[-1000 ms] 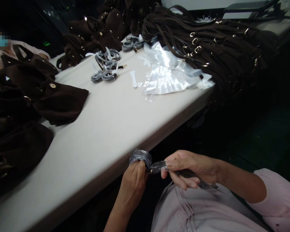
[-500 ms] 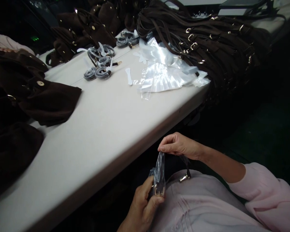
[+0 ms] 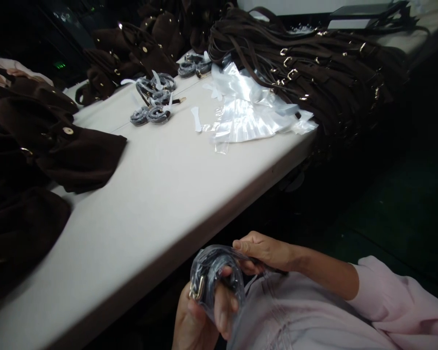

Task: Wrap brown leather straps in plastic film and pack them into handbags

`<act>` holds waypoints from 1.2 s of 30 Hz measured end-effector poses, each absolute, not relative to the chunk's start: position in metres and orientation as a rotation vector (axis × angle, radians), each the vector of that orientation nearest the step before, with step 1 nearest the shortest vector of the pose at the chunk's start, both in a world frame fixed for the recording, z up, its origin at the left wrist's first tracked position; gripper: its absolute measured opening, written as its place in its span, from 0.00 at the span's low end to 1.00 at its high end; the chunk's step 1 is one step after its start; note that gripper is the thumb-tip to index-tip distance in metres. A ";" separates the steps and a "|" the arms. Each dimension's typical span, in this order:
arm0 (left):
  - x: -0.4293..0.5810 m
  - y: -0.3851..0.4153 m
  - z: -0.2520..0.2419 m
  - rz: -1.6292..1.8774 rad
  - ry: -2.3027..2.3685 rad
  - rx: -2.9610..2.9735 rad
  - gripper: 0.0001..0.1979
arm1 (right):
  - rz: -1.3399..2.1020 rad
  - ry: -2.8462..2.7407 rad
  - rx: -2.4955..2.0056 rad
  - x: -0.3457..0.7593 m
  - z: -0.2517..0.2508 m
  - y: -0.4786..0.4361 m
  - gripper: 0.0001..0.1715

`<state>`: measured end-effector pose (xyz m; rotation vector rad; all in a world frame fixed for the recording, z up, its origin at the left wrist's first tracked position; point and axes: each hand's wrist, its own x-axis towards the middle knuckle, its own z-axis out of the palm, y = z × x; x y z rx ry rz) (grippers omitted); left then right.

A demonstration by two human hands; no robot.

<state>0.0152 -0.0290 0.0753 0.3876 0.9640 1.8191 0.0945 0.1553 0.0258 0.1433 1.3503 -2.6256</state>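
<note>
A dark strap [image 3: 213, 257] in clear plastic wrap is coiled in a loop low in the view, beyond the table's front edge. My left hand [image 3: 200, 316] is closed on the coil from below, with fingers inside the loop and the thumb by a gold buckle [image 3: 197, 288]. At the coil's upper right, my right hand [image 3: 264, 250] pinches the wrapped strap, thumb on top. The strap's loose end passes under my right hand, where it is mostly hidden.
On the pale table [image 3: 146, 194] lie clear plastic sleeves [image 3: 251, 116], several coiled wrapped straps [image 3: 156, 114] and a white tag [image 3: 196, 119]. A heap of brown straps [image 3: 314, 73] hangs over the right edge. Brown bags [image 3: 83, 155] stand at left, near another person's sleeve [image 3: 25, 68].
The strap has turned from a narrow upright bundle to an open coil facing me. My right hand has come down closer to my left. The metal clip at the hanging end is now out of sight.
</note>
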 end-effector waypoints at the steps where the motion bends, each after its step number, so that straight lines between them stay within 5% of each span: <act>1: 0.014 -0.028 0.078 1.873 0.950 0.374 0.23 | -2.653 1.311 0.160 0.094 0.027 0.150 0.37; 10: -0.001 -0.003 0.069 2.100 1.451 0.704 0.21 | -2.778 0.354 0.161 0.100 0.029 0.117 0.26; 17: -0.003 -0.002 0.046 1.605 2.092 1.435 0.12 | -2.595 -0.430 0.028 0.105 0.030 0.115 0.20; 29: -0.022 -0.021 0.053 1.101 2.020 1.787 0.21 | -2.526 -0.846 -0.085 0.123 0.043 0.113 0.22; 36: -0.022 -0.009 0.042 0.964 2.141 1.961 0.11 | -2.624 -0.656 -0.004 0.124 0.045 0.114 0.16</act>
